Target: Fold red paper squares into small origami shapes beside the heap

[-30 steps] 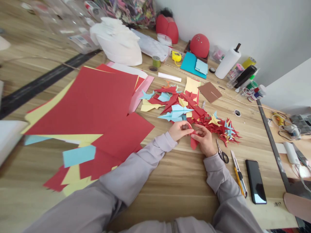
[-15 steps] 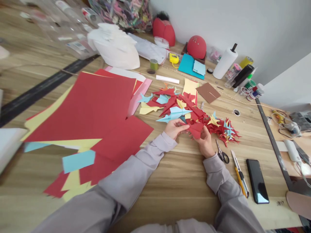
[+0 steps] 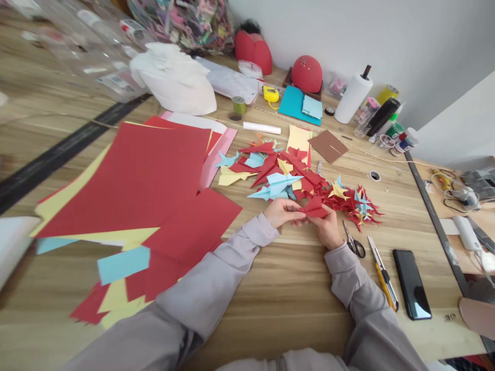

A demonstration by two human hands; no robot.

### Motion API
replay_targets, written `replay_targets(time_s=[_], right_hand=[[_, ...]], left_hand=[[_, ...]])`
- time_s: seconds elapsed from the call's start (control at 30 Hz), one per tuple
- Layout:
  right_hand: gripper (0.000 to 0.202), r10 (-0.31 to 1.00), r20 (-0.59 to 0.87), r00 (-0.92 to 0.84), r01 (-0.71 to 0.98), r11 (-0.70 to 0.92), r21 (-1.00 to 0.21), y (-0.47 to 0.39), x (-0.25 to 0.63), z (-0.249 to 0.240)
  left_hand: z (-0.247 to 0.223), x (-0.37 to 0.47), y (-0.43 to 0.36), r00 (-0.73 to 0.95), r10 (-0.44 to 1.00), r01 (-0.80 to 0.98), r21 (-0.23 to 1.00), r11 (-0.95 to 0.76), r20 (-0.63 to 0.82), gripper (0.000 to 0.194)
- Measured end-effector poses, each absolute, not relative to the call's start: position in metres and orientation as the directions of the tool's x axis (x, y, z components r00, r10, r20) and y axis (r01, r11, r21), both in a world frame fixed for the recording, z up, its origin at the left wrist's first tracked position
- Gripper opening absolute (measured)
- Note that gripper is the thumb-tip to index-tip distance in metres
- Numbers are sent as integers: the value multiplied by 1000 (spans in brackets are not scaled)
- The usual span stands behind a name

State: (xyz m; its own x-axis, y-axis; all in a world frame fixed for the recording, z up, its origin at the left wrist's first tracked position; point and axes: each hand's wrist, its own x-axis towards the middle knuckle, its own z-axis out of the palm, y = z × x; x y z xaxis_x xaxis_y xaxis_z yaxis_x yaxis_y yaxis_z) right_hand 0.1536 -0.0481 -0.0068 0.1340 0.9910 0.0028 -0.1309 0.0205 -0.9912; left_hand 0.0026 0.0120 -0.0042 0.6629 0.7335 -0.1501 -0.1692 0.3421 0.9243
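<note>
Between my two hands is a small folded piece of red paper (image 3: 315, 206), held just above the table. My left hand (image 3: 281, 212) pinches its left edge with thumb and fingers. On the other side my right hand (image 3: 328, 226) grips it, the thumb along the lower edge. Behind the hands lies a heap of folded paper pieces (image 3: 266, 170), red, blue and yellow, some shaped like planes. A pile of smaller spiky folded pieces (image 3: 358, 206) sits to the right, beyond my right hand. The fold details under my fingers are hidden.
Large red paper sheets (image 3: 154, 170) cover the left side, with a blue paper strip (image 3: 124, 265) below. Scissors (image 3: 353, 242), a utility knife (image 3: 382, 273) and a phone (image 3: 412, 284) lie right. A tape measure (image 3: 270, 95) and paper-towel roll (image 3: 352, 98) stand at the back.
The red piece has turned between my fingers; its flap, which hung downward, now points up. My hands have drawn closer together. The whole view has shifted slightly.
</note>
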Motion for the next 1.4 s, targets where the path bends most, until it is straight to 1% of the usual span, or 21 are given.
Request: replay_targets(time_s=[0.2, 0.33, 0.6, 0.83, 1.0, 1.23, 1.4], right_hand=[[12, 994, -38, 105, -137, -23, -990, -48, 155, -5], [9, 996, -58, 67, -154, -48, -987, -49, 156, -8], [9, 995, -77, 67, -219, -61, -974, -47, 158, -12], [13, 997, -19, 75, -139, -8, -990, -47, 157, -10], [14, 998, -39, 58, -96, -33, -995, -48, 158, -7], [13, 998, -53, 20, -134, -50, -990, -48, 160, -10], [14, 994, -107, 15, -195, -102, -976, -48, 161, -10]], left_hand=[[-3, 1, 13, 689, 704, -111, 934, 339, -174, 34], [-4, 0, 13, 702, 689, -87, 939, 333, -180, 34], [-4, 0, 13, 692, 703, -106, 941, 320, -161, 36], [-3, -1, 14, 687, 708, -108, 939, 326, -166, 35], [-1, 0, 13, 689, 706, -94, 946, 311, -164, 34], [1, 0, 12, 692, 700, -76, 946, 314, -176, 37], [0, 0, 14, 722, 668, -90, 933, 350, -181, 40]])
